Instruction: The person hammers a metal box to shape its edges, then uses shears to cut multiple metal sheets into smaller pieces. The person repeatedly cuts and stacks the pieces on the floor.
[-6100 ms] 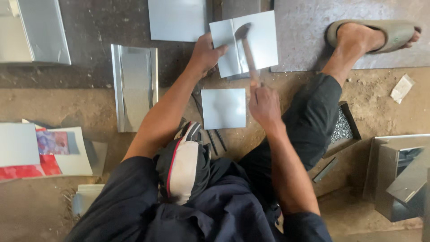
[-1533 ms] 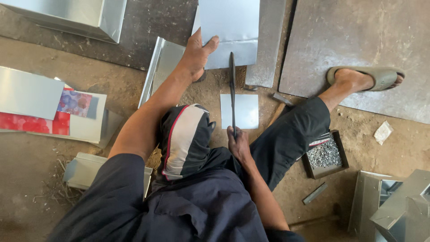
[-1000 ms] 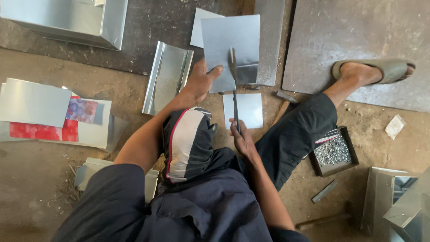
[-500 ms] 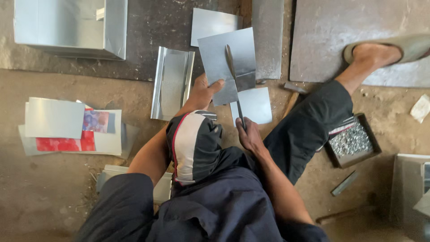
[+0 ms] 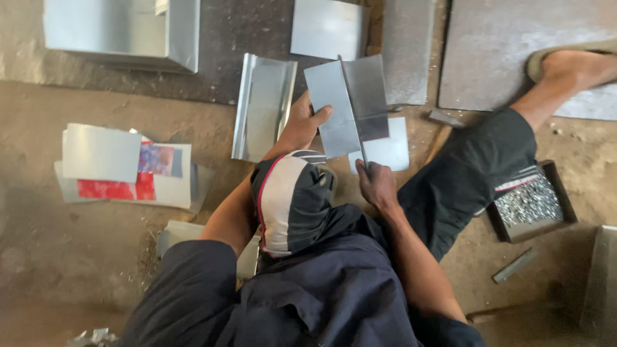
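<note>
Dark cloth fills the near part of the view: a person sits on the ground in navy overalls, a cap (image 5: 289,202) at the middle; past it both bare forearms reach up; the right hand (image 5: 377,184) is shut round the grip of a long thin tool (image 5: 352,109), probably shears, though the blade looks too narrow to be sure; the left hand (image 5: 303,123) pinches the near left edge of a grey metal sheet (image 5: 347,103), thumb on top, fingers beneath.

By its look the sheet is thin and light, stiff enough to hold flat yet easy to bend; its faces are smooth and likely slippery, its cut edges likely sharp; the safest hold would be flat across an edge, as the left hand has it, away from the corners. It is dull silver, roughly square, raised off the floor and tilted, the tool lying across its middle.

Under it lies a paler small sheet (image 5: 389,149); left of it a folded channel (image 5: 263,106); to the right a tray of scraps (image 5: 530,202); farthest off, a box (image 5: 125,32) at top left.
</note>
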The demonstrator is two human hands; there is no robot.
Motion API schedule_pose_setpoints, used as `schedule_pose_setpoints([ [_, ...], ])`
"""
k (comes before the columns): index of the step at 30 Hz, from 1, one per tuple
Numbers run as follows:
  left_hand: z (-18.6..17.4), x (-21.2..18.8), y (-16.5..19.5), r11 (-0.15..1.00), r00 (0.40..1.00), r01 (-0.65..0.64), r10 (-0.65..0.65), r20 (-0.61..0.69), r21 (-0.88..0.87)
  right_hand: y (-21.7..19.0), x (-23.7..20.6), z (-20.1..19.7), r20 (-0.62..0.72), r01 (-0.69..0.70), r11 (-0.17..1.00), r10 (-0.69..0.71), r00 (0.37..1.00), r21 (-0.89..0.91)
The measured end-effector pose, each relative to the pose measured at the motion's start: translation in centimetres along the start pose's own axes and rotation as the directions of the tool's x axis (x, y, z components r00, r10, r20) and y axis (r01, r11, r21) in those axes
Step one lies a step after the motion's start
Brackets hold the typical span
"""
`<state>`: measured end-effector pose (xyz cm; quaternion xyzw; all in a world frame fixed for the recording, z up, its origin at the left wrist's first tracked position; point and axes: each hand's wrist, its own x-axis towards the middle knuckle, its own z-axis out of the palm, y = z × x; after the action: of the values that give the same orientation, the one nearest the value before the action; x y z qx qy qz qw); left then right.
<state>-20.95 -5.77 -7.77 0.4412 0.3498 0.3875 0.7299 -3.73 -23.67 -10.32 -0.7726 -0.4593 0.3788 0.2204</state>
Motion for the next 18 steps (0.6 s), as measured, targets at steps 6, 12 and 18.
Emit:
schedule_pose_setpoints([
  [6, -8.8, 1.8, 3.7, 0.766, 0.844, -0.207, 0.455, -0.285, 0.609, 2.0, -1.5, 0.7, -0.127, 0.176, 0.978, -0.162, 0.979, 0.108],
  [12, -12.2, 1.8, 3.8, 0.490, 0.844, 0.177, 0.370, -0.388, 0.853, 2.0, -2.0, 0.6, 0.007, -0.058, 0.959, 0.058, 0.998, 0.276],
  [18, -11.3, 1.3, 3.1, 0.278, 0.794, 0.247, 0.491, -0.358, 0.928, 1.0, -2.6, -0.5, -0.036, -0.052, 0.964, 0.064, 0.997, 0.260],
])
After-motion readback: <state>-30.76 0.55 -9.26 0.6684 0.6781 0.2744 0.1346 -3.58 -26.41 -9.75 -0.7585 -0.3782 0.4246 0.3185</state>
